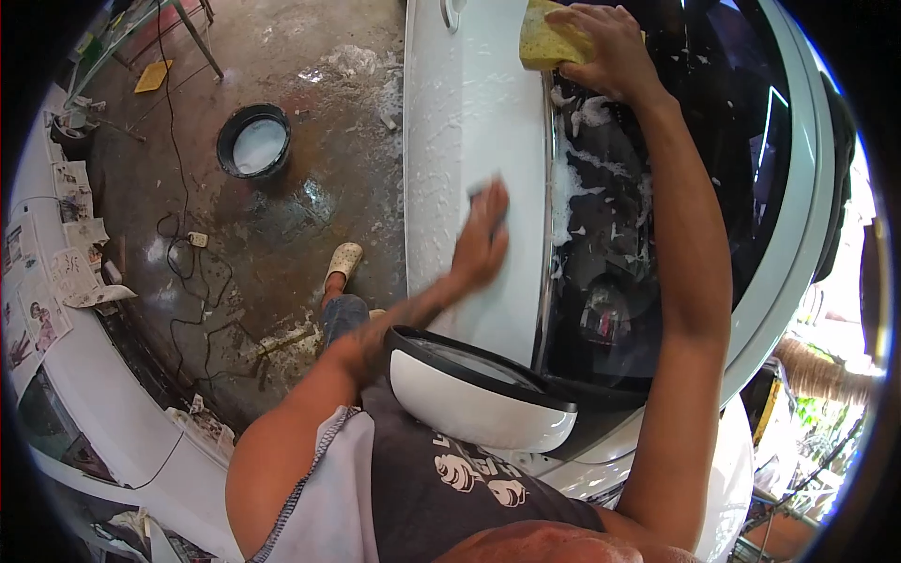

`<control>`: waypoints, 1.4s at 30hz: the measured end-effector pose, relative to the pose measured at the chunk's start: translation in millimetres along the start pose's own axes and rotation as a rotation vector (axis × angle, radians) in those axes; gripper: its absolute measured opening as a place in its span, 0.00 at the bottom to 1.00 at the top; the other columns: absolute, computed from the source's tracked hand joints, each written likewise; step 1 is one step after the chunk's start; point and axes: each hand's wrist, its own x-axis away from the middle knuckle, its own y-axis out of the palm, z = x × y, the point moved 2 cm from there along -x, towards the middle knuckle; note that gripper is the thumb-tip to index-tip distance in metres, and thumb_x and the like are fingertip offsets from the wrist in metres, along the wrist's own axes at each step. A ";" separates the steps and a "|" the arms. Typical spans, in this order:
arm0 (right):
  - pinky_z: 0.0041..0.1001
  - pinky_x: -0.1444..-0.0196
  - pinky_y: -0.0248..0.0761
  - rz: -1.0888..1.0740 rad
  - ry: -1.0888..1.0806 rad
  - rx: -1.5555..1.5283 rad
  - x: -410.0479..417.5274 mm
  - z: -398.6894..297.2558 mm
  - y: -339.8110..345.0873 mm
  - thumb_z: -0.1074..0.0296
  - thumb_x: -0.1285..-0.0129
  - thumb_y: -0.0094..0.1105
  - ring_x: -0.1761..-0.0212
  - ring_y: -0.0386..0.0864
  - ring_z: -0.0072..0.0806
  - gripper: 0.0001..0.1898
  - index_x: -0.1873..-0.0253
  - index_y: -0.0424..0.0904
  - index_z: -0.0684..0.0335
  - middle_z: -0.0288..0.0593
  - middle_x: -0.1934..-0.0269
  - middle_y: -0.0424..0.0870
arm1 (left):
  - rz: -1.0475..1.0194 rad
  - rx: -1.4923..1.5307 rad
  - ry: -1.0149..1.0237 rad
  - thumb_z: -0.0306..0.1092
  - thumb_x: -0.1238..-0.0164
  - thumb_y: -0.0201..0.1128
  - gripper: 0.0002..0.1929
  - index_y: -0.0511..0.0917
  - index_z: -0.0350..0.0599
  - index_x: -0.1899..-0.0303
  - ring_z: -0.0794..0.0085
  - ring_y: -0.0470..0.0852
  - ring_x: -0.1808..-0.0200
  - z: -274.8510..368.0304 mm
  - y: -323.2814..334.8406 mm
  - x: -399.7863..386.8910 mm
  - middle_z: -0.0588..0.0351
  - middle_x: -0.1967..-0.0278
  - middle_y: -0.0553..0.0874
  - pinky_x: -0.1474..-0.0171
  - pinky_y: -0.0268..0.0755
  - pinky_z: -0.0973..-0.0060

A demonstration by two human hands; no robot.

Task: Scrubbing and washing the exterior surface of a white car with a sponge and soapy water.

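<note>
Up by the window trim, my right hand grips a yellow sponge, which rests over the edge between the white car door and the dark side window. White suds streak the glass and trim. My left hand lies on the white door panel, fingers pointing away from me, with a small dark grey thing under them; motion blur hides what it is. Water drops and thin suds cover the panel. Just below my left forearm is the white side mirror with its black rim.
A black bucket of sudsy water stands on the wet concrete floor to the left. A power cord and outlet box lie near it. Another white car, partly covered with newspaper, is at far left. A metal-legged table stands at upper left.
</note>
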 end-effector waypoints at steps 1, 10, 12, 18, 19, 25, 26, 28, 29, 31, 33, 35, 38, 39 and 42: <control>0.42 0.32 0.60 -0.005 0.006 0.010 6.9 3.5 2.2 0.63 0.53 0.72 0.39 0.76 0.35 0.27 0.43 0.81 0.48 0.40 0.43 0.81 | -0.082 0.032 0.003 0.30 0.31 0.45 0.34 0.53 0.40 0.23 0.48 0.49 0.20 14.3 9.2 43.4 0.41 0.22 0.53 0.20 0.38 0.57; 0.39 0.39 0.63 -0.453 -0.065 0.061 -3.9 -36.5 12.5 0.62 0.56 0.74 0.44 0.79 0.31 0.23 0.50 0.85 0.50 0.34 0.54 0.85 | 0.102 -0.151 0.008 0.30 0.30 0.46 0.34 0.49 0.37 0.23 0.47 0.47 0.20 -30.2 -32.1 -88.5 0.39 0.21 0.49 0.20 0.36 0.58; 0.39 0.39 0.63 -0.464 -0.029 0.050 3.9 -36.4 11.3 0.62 0.57 0.74 0.45 0.79 0.31 0.23 0.51 0.85 0.50 0.34 0.55 0.85 | 0.030 -0.076 -0.022 0.30 0.32 0.47 0.35 0.51 0.34 0.24 0.48 0.47 0.20 -21.8 -12.0 -45.7 0.39 0.22 0.51 0.20 0.36 0.58; 0.41 0.34 0.61 -0.426 -0.035 0.017 -0.1 -44.7 20.2 0.63 0.57 0.74 0.44 0.79 0.33 0.23 0.51 0.84 0.50 0.36 0.56 0.85 | 0.053 -0.083 0.018 0.33 0.28 0.46 0.33 0.52 0.37 0.23 0.47 0.48 0.20 -25.5 -25.4 -76.4 0.39 0.22 0.53 0.20 0.37 0.58; 0.42 0.33 0.61 -0.402 -0.053 -0.001 -7.8 -51.6 22.9 0.63 0.57 0.74 0.43 0.79 0.33 0.23 0.50 0.84 0.50 0.36 0.56 0.84 | 0.104 -0.103 -0.010 0.33 0.27 0.46 0.32 0.52 0.38 0.23 0.46 0.48 0.21 -37.3 -39.5 -113.9 0.39 0.22 0.53 0.20 0.37 0.58; 0.41 0.27 0.56 -0.418 -0.002 -0.019 9.6 -40.8 25.0 0.62 0.58 0.74 0.41 0.76 0.35 0.28 0.47 0.81 0.54 0.38 0.51 0.81 | -0.015 -0.017 0.066 0.31 0.32 0.48 0.35 0.53 0.40 0.23 0.46 0.48 0.20 -16.8 -0.6 -5.3 0.39 0.22 0.52 0.20 0.37 0.54; 0.41 0.27 0.56 -0.420 -0.006 -0.022 9.4 -40.4 27.6 0.62 0.58 0.74 0.41 0.76 0.35 0.28 0.47 0.81 0.54 0.38 0.51 0.81 | -0.088 0.015 -0.001 0.32 0.32 0.48 0.35 0.54 0.40 0.23 0.47 0.49 0.20 1.7 0.7 28.8 0.40 0.22 0.54 0.20 0.38 0.56; 0.43 0.28 0.57 -0.379 -0.023 -0.026 10.6 -38.4 32.3 0.60 0.57 0.74 0.42 0.77 0.36 0.27 0.47 0.82 0.50 0.39 0.52 0.83 | -0.078 0.016 0.030 0.32 0.31 0.48 0.34 0.55 0.39 0.24 0.47 0.51 0.21 -8.8 -2.7 16.3 0.40 0.23 0.56 0.21 0.40 0.56; 0.43 0.28 0.57 -0.379 -0.029 -0.035 7.6 -41.5 32.8 0.60 0.57 0.74 0.42 0.77 0.36 0.27 0.47 0.82 0.50 0.39 0.52 0.83 | -0.022 -0.020 0.039 0.32 0.31 0.48 0.33 0.56 0.39 0.24 0.47 0.52 0.21 -17.3 -13.1 -10.8 0.41 0.23 0.57 0.21 0.41 0.56; 0.44 0.28 0.56 -0.332 -0.060 -0.056 -3.0 -45.1 34.9 0.59 0.57 0.74 0.41 0.77 0.36 0.28 0.46 0.82 0.51 0.39 0.52 0.82 | 0.046 -0.065 0.045 0.33 0.31 0.49 0.33 0.57 0.39 0.24 0.47 0.53 0.21 -30.4 -32.0 -76.2 0.41 0.23 0.58 0.21 0.42 0.56; 0.44 0.27 0.56 -0.324 -0.060 -0.052 -0.9 -43.2 35.6 0.58 0.57 0.74 0.41 0.76 0.36 0.28 0.46 0.81 0.51 0.39 0.51 0.82 | 0.137 -0.100 -0.027 0.33 0.30 0.49 0.33 0.56 0.39 0.24 0.46 0.54 0.22 -33.3 -37.8 -106.6 0.40 0.23 0.57 0.21 0.43 0.55; 0.45 0.26 0.55 -0.348 -0.029 -0.026 4.4 -39.5 34.2 0.58 0.56 0.74 0.40 0.76 0.37 0.30 0.44 0.80 0.52 0.39 0.49 0.81 | 0.110 -0.099 -0.009 0.33 0.30 0.48 0.33 0.55 0.38 0.24 0.46 0.53 0.22 -27.4 -19.0 -52.0 0.39 0.23 0.56 0.21 0.43 0.55; 0.46 0.25 0.54 -0.323 -0.010 -0.010 14.4 -38.1 33.9 0.58 0.57 0.75 0.39 0.75 0.36 0.30 0.44 0.80 0.51 0.39 0.48 0.81 | -0.097 -0.065 -0.024 0.33 0.30 0.48 0.34 0.52 0.36 0.24 0.44 0.51 0.21 7.5 -6.7 41.4 0.38 0.23 0.53 0.21 0.43 0.55; 0.46 0.25 0.54 -0.319 -0.005 -0.010 12.3 -38.4 33.0 0.58 0.57 0.75 0.39 0.75 0.36 0.30 0.44 0.80 0.51 0.39 0.48 0.81 | -0.108 -0.068 0.003 0.34 0.30 0.48 0.34 0.52 0.37 0.24 0.44 0.50 0.21 3.6 -11.1 39.8 0.38 0.23 0.53 0.21 0.42 0.54; 0.46 0.25 0.53 -0.334 -0.015 -0.037 -1.5 -46.3 32.8 0.59 0.57 0.76 0.38 0.75 0.36 0.30 0.44 0.80 0.52 0.39 0.47 0.81 | 0.062 -0.114 0.022 0.34 0.29 0.48 0.34 0.53 0.37 0.24 0.45 0.50 0.21 -30.5 -29.5 -46.2 0.38 0.23 0.54 0.21 0.41 0.54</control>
